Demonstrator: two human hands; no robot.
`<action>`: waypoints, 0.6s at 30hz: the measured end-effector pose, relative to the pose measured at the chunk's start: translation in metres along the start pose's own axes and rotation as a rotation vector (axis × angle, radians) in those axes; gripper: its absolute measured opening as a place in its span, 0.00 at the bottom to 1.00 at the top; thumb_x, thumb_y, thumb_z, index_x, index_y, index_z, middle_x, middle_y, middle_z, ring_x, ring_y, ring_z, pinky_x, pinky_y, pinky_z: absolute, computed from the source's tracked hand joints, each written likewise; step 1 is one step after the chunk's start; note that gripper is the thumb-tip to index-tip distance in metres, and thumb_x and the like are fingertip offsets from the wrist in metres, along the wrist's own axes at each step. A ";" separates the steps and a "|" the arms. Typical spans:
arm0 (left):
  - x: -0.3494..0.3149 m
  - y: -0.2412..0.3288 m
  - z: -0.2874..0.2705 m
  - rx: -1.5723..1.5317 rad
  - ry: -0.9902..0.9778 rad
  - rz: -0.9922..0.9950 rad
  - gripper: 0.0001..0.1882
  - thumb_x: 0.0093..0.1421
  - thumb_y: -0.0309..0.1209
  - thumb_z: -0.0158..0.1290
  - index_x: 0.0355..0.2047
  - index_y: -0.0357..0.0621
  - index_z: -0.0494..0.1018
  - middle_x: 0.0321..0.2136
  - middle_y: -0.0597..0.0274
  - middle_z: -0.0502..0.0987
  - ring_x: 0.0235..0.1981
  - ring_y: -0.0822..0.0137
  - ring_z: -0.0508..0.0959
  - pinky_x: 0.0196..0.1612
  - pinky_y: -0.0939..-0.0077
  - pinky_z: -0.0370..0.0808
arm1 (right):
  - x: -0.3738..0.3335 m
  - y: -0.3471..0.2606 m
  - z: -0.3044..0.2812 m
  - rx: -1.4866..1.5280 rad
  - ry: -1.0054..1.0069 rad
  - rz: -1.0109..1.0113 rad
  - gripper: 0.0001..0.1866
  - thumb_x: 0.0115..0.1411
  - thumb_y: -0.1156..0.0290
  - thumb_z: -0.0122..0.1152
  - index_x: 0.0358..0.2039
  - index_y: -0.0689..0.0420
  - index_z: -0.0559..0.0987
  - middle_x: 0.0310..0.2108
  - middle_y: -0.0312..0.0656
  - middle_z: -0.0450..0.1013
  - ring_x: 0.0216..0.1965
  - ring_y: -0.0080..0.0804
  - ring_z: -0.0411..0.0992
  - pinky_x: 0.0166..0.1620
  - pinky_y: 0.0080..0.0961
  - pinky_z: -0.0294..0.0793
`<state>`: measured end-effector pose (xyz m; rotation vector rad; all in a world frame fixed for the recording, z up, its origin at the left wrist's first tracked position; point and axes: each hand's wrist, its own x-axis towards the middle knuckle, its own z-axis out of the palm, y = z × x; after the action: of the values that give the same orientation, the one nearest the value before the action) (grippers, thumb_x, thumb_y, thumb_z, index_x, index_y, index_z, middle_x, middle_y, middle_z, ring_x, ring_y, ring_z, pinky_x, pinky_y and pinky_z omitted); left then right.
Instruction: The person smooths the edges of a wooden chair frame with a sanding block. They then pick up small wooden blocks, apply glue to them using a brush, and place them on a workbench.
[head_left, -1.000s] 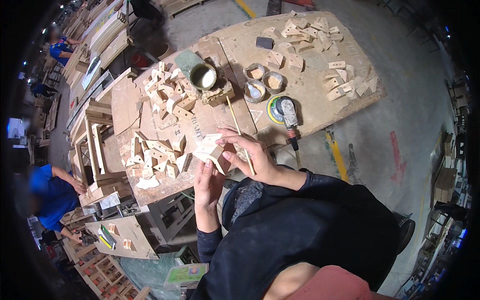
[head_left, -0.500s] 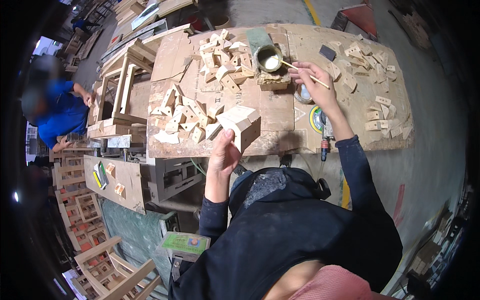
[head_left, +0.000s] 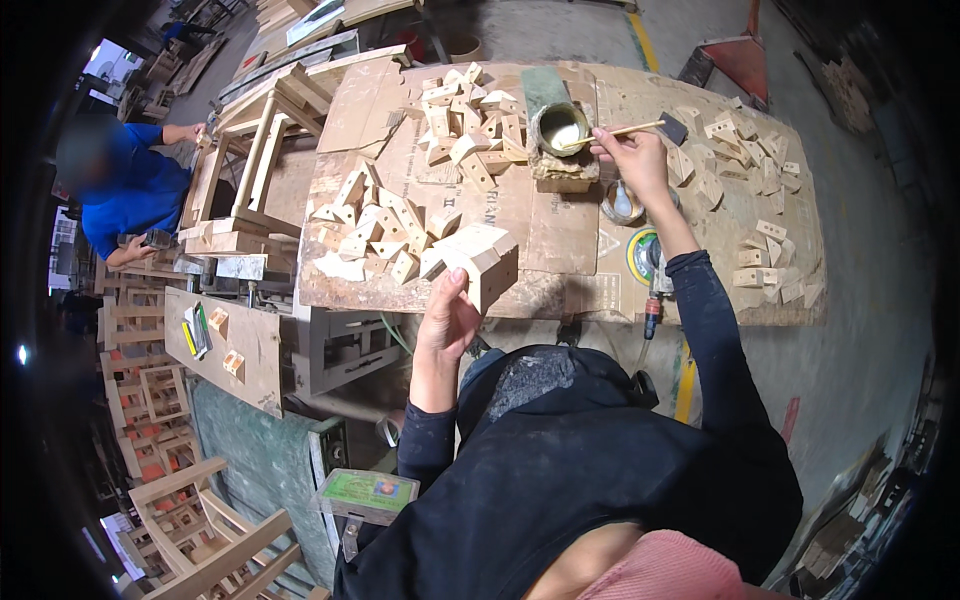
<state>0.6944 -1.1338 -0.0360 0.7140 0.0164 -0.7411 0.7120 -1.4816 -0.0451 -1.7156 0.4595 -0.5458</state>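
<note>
Dark round pot holding white liquid on cardboard-covered worktop. Right hand's fingers pinch thin pale stick, end at pot's mouth. Left hand's fingers grasp pale angular wooden block, nearer wearer than pot. Drilled wooden pieces heaped left of pot.

Left hand part hidden behind block; bowl partly behind right forearm; co-worker's head blurred; cap cut off by lower edge.
</note>
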 end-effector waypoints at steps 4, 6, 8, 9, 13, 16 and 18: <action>-0.001 0.000 -0.003 -0.041 0.036 0.002 0.35 0.58 0.40 0.62 0.61 0.41 0.61 0.57 0.56 0.70 0.58 0.61 0.70 0.63 0.62 0.66 | -0.009 0.004 -0.003 0.333 0.037 0.205 0.14 0.62 0.71 0.63 0.43 0.69 0.76 0.37 0.50 0.79 0.39 0.36 0.80 0.41 0.23 0.82; -0.001 -0.002 -0.004 -0.065 0.040 0.007 0.34 0.59 0.41 0.60 0.61 0.41 0.61 0.57 0.56 0.70 0.58 0.61 0.70 0.62 0.62 0.67 | -0.014 0.008 -0.005 0.479 0.059 0.206 0.14 0.61 0.71 0.64 0.42 0.69 0.76 0.37 0.50 0.79 0.39 0.36 0.80 0.42 0.23 0.82; 0.001 -0.004 -0.006 -0.078 0.041 0.005 0.33 0.60 0.42 0.59 0.61 0.41 0.61 0.56 0.56 0.70 0.58 0.60 0.70 0.61 0.62 0.68 | -0.016 0.012 -0.006 0.573 0.071 0.220 0.15 0.61 0.70 0.64 0.42 0.69 0.76 0.38 0.50 0.79 0.40 0.35 0.80 0.43 0.23 0.81; 0.002 -0.005 -0.007 -0.084 0.041 0.003 0.33 0.61 0.42 0.58 0.61 0.41 0.61 0.56 0.55 0.70 0.58 0.60 0.71 0.61 0.62 0.69 | -0.016 0.014 -0.007 0.594 0.070 0.235 0.15 0.61 0.70 0.65 0.43 0.68 0.76 0.38 0.49 0.79 0.40 0.35 0.80 0.44 0.23 0.81; 0.008 -0.007 -0.011 -0.114 0.037 -0.030 0.31 0.61 0.43 0.58 0.60 0.41 0.62 0.55 0.56 0.72 0.56 0.61 0.72 0.61 0.63 0.69 | -0.016 0.012 -0.011 0.558 0.090 0.356 0.17 0.61 0.67 0.65 0.44 0.66 0.76 0.40 0.49 0.79 0.41 0.33 0.79 0.44 0.22 0.81; 0.009 -0.004 -0.002 -0.165 0.043 -0.048 0.30 0.59 0.40 0.60 0.58 0.41 0.65 0.53 0.59 0.73 0.55 0.64 0.73 0.60 0.67 0.69 | -0.013 0.015 -0.012 0.537 0.088 0.403 0.18 0.60 0.65 0.66 0.44 0.65 0.77 0.41 0.48 0.78 0.42 0.32 0.79 0.45 0.22 0.80; 0.011 -0.001 0.000 -0.162 0.035 -0.045 0.31 0.60 0.42 0.60 0.58 0.41 0.64 0.53 0.58 0.73 0.55 0.63 0.73 0.60 0.66 0.69 | -0.013 0.012 -0.012 0.548 0.114 0.387 0.16 0.61 0.65 0.65 0.43 0.65 0.77 0.40 0.48 0.79 0.41 0.32 0.79 0.44 0.21 0.80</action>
<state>0.7018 -1.1411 -0.0396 0.5735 0.1228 -0.7611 0.6937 -1.4862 -0.0562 -1.0433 0.6380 -0.4354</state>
